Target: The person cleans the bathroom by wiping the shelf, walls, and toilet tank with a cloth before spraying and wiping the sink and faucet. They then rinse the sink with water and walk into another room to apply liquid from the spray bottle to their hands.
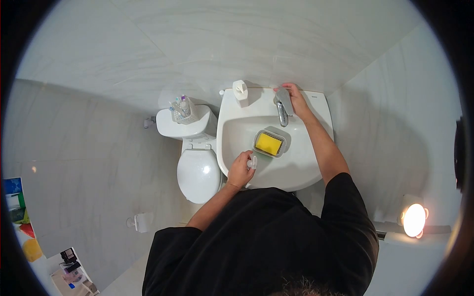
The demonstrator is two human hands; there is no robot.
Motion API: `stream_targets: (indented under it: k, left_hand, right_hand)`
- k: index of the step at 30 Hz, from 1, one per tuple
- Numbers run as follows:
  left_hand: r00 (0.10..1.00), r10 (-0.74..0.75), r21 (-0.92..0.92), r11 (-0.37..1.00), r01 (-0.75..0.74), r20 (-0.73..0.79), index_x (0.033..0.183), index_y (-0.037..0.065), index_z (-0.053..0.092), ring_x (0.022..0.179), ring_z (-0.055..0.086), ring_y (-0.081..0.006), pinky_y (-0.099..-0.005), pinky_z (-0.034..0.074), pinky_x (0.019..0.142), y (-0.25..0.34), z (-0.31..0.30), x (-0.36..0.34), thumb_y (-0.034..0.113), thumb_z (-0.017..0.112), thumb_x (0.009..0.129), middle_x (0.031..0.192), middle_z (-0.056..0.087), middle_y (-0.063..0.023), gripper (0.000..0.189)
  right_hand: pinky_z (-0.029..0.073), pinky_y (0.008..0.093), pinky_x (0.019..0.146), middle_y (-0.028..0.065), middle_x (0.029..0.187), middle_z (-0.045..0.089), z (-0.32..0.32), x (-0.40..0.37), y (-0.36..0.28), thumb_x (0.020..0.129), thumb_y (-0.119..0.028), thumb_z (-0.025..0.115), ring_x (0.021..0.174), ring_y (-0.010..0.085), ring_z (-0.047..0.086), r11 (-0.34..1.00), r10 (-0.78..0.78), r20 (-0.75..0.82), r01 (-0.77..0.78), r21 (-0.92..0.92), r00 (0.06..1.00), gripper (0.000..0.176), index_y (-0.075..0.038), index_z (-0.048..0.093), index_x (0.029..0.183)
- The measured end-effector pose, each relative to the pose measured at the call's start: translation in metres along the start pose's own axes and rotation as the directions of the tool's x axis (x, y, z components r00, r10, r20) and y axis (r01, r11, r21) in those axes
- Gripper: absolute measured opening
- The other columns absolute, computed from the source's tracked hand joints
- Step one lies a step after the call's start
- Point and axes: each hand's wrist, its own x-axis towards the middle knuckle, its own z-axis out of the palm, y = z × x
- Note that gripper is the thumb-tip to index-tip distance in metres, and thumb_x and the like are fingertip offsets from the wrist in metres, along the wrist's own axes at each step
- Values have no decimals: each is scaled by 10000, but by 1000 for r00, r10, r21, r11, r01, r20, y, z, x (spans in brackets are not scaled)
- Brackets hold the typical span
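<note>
My left hand (240,169) is closed near the front left rim of the sink, around what looks like a spray bottle (252,162). Only its whitish top shows past the fingers. At the back of the white sink (261,180), my right hand (298,102) curls around the grey upper part of the faucet (282,114), with its fingers reaching behind. A grey dish (282,151) sits in the basin below the spout, and a yellow sponge (269,144) lies in it.
A white soap dispenser (241,95) stands on the sink's back left ledge. Left of the sink is a toilet (198,172) with its lid down. On its tank stands a basket (185,114) holding toothbrushes. A bright lamp (414,220) glows at right.
</note>
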Motion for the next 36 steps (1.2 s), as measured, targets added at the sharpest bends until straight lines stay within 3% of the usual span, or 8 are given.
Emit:
stream_targets:
  k: [7, 9, 13, 15, 19, 25, 33, 36]
  left_hand:
    - [999, -37, 7, 999, 36, 16, 1195, 35, 514, 893, 611, -367, -433, 498, 795, 0, 1, -1, 37, 668, 768, 953, 588, -156, 453]
    - [999, -37, 23, 999, 36, 27, 1194, 36, 516, 896, 612, -368, -432, 498, 795, -1, 2, 0, 39, 670, 770, 954, 588, -156, 452]
    - [999, -44, 8, 999, 44, 19, 1189, 36, 523, 895, 616, -364, -430, 501, 791, -1, 2, -1, 42, 672, 772, 951, 588, -160, 443]
    - [999, -33, 10, 999, 33, 3, 1189, 37, 525, 893, 618, -362, -430, 502, 789, -1, 3, 2, 44, 673, 773, 949, 588, -163, 442]
    - [999, -50, 14, 999, 50, 17, 1192, 34, 525, 899, 629, -356, -431, 507, 783, 1, 0, 1, 56, 675, 778, 950, 596, -171, 440]
    - [998, -57, -1, 998, 57, -31, 1171, 20, 533, 884, 639, -357, -426, 511, 764, 3, 1, 1, 127, 664, 851, 929, 602, -181, 362]
    - [998, -19, -16, 1000, 18, -56, 1146, 19, 559, 828, 651, -353, -418, 534, 678, 4, -2, 0, 218, 647, 920, 976, 628, -198, 314]
    - [999, -33, -38, 999, 32, -32, 1154, 14, 542, 834, 632, -378, -428, 511, 744, 8, -2, -1, 136, 653, 875, 921, 613, -193, 324]
  right_hand:
    - [534, 326, 847, 147, 1154, 671, 2, 13, -25, 992, -41, 429, 985, 216, 651, 976, 216, 42, -216, -4, 975, 215, -35, 520, 1187]
    - [525, 321, 881, 138, 1164, 669, -1, 15, -32, 985, -42, 466, 1014, 216, 652, 920, 143, 164, -70, -387, 976, 197, -30, 549, 1163]
    - [498, 315, 941, 137, 1176, 666, -10, 6, -22, 965, -45, 518, 1054, 211, 641, 820, 43, 250, 109, -561, 967, 244, -19, 552, 1205]
    - [468, 371, 991, 165, 1157, 661, -16, -3, -2, 900, 11, 544, 1046, 285, 644, 672, -121, 239, 256, -695, 964, 415, -14, 483, 1309]
    - [411, 420, 1070, 220, 1220, 612, 3, -31, -27, 846, 14, 550, 1124, 374, 600, 464, -218, 175, 260, -847, 960, 529, -14, 438, 1363]
    - [372, 425, 1123, 228, 1349, 529, -3, -41, -27, 805, 17, 515, 1225, 364, 530, 292, -185, 116, 167, -942, 976, 575, -19, 415, 1370]
    - [320, 405, 1153, 210, 1528, 351, -89, -90, -26, 867, -70, 450, 1379, 376, 387, 164, -147, -332, -308, -937, 932, 613, -13, 359, 1471]
    - [275, 416, 1174, 216, 1545, 319, -98, -86, -5, 866, -94, 458, 1425, 369, 313, 31, -247, -280, -281, -959, 928, 603, 41, 374, 1447]
